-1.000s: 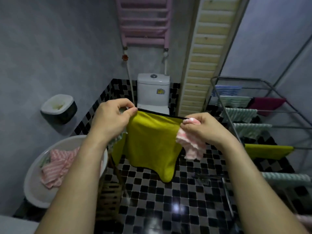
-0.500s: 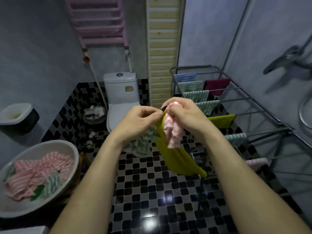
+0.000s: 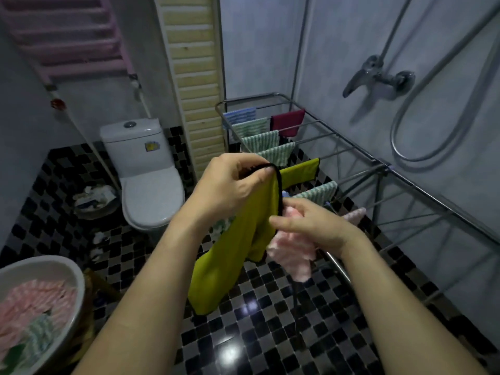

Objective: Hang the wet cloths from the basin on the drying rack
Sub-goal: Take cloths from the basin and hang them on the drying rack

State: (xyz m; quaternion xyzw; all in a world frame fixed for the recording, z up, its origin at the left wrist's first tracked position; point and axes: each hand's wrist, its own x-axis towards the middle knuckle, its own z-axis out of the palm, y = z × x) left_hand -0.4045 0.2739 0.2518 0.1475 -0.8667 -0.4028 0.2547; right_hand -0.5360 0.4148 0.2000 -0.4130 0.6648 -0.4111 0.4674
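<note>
moved: right hand (image 3: 305, 226) now sits lower, at 4 o'clock of left hand (image 3: 230, 185) | grip: left pinches yellow cloth (image 3: 232, 247) by its hem, right bunches pink cloth (image 3: 295, 255) | place: yellow cloth hangs centre, drying rack (image 3: 351, 158) at 2 o'clock | tip: spread hem taut before draping

Yellow cloth (image 3: 230, 253): soft matt fabric, black stitched edging. Pink cloth (image 3: 292, 255): fluffy, nubbly pile. Rack (image 3: 382, 167): smooth metal tube, dull sheen. Floor (image 3: 270, 334): small tiles, glossy, lamp glare. Toilet (image 3: 151, 196): glossy white ceramic. Basin (image 3: 79, 280): smooth, pale, looks plastic. Slat panel (image 3: 194, 77): bare matt wood. Tap (image 3: 376, 74): shiny metal.
</note>
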